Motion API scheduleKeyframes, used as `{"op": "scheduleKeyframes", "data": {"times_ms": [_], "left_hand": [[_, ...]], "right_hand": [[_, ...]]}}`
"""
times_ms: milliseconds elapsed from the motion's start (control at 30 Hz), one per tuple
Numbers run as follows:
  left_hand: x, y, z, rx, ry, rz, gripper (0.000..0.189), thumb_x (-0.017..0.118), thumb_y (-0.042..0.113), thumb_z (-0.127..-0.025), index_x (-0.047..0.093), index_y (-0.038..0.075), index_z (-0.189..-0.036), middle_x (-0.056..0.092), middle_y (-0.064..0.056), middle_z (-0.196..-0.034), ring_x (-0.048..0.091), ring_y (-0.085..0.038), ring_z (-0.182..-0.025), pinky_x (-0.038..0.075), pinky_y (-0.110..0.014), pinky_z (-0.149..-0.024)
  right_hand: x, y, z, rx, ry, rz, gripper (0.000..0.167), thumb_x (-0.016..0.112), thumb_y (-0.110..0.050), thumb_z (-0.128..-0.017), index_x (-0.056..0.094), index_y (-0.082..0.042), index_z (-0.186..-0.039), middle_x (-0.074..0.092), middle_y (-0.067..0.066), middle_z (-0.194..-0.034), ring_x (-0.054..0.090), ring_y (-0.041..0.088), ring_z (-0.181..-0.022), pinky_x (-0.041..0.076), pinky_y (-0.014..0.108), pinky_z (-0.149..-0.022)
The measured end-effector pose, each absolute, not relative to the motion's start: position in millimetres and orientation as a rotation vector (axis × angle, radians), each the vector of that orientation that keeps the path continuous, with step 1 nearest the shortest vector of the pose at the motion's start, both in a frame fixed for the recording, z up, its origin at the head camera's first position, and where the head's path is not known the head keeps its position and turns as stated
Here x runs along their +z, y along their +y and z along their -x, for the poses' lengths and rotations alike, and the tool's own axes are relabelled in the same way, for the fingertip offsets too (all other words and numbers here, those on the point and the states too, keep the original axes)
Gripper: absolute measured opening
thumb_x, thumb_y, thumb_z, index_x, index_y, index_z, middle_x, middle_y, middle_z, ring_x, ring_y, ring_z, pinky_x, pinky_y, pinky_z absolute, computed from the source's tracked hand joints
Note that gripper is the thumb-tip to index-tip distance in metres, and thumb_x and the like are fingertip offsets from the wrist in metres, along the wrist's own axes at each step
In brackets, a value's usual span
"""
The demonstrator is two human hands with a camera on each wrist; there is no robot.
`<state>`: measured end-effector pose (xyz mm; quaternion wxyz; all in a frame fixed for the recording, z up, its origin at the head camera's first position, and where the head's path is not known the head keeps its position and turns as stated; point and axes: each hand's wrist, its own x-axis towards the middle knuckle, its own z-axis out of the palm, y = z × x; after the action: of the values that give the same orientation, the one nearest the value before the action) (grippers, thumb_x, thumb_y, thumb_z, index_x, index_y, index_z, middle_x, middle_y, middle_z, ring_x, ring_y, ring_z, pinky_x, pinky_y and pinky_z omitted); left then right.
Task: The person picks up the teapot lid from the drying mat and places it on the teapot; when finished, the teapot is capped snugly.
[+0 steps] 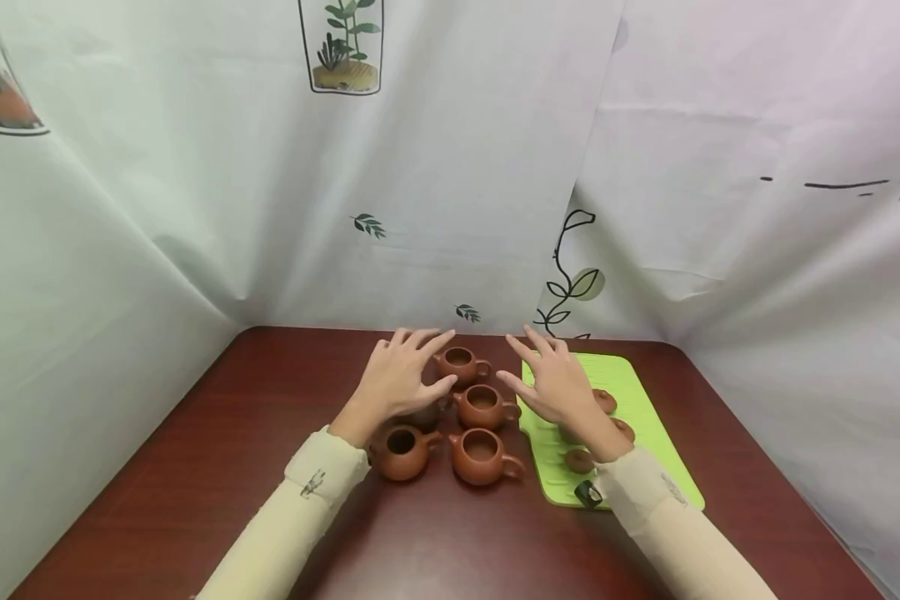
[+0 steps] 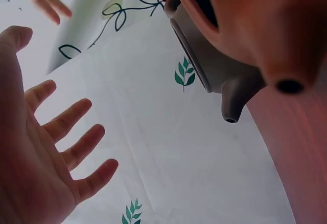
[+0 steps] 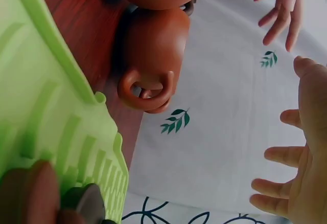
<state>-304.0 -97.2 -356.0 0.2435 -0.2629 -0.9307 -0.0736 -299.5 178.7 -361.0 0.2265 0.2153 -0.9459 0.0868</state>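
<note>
Both hands hover with spread fingers, holding nothing. My left hand [image 1: 396,377] is above the left side of a cluster of lidless clay teapots; my right hand [image 1: 558,383] hangs over the near-left part of a green ribbed tray [image 1: 656,446]. Reddish-brown teapots stand upright in the right column: a far teapot [image 1: 461,377], a middle teapot [image 1: 483,421] and a near teapot [image 1: 480,475]. On the left is another brown teapot [image 1: 403,468], with a dark grey teapot [image 2: 219,63] behind it, partly hidden by my left hand in the head view.
Several round teapot lids lie on the tray, among them one brown lid [image 1: 579,462] and a dark lid [image 3: 92,206]. A small black object [image 1: 588,494] sits at its near edge. The dark red table [image 1: 270,400] meets a printed white cloth [image 1: 450,208] behind.
</note>
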Motion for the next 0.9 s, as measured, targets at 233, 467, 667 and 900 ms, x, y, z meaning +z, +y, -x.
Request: {"op": "scheduleKeyframes", "data": {"times_ms": [233, 467, 667, 900], "left_hand": [[-357, -100, 298, -0.369, -2.531, 0.77, 0.064, 0.058, 0.062, -0.088, 0.052, 0.031, -0.143, 0.056, 0.004, -0.138, 0.052, -0.024, -0.12, 0.046, -0.045, -0.082], [-362, -108, 287, -0.53, -2.63, 0.831, 0.065, 0.064, 0.062, -0.086, 0.054, 0.03, -0.143, 0.055, 0.005, -0.139, 0.052, -0.022, -0.121, 0.048, -0.05, -0.088], [-366, -123, 277, -0.613, -2.728, 0.832, 0.069, 0.064, 0.064, -0.086, 0.051, 0.029, -0.144, 0.054, 0.005, -0.141, 0.051, -0.02, -0.127, 0.046, -0.052, -0.095], [-373, -139, 271, -0.719, -2.771, 0.923, 0.064, 0.068, 0.06, -0.085, 0.055, 0.03, -0.14, 0.058, 0.005, -0.135, 0.058, -0.018, -0.118, 0.049, -0.049, -0.089]], "right_hand": [[-367, 192, 295, 0.364, -2.624, -0.587, 0.078, 0.068, -0.064, -0.083, 0.051, -0.022, -0.147, 0.053, 0.008, -0.141, 0.053, 0.036, -0.114, 0.051, 0.051, -0.08], [-370, 205, 285, 0.548, -2.661, -0.551, 0.073, 0.067, -0.064, -0.084, 0.057, -0.019, -0.14, 0.057, 0.008, -0.136, 0.054, 0.034, -0.121, 0.048, 0.056, -0.088], [-369, 213, 274, 0.65, -2.669, -0.536, 0.061, 0.069, -0.06, -0.085, 0.067, -0.018, -0.129, 0.064, 0.005, -0.129, 0.063, 0.027, -0.109, 0.05, 0.051, -0.085], [-371, 225, 260, 0.756, -2.668, -0.569, 0.045, 0.076, -0.052, -0.082, 0.074, -0.022, -0.115, 0.07, -0.003, -0.114, 0.067, 0.016, -0.091, 0.051, 0.039, -0.074]]}}
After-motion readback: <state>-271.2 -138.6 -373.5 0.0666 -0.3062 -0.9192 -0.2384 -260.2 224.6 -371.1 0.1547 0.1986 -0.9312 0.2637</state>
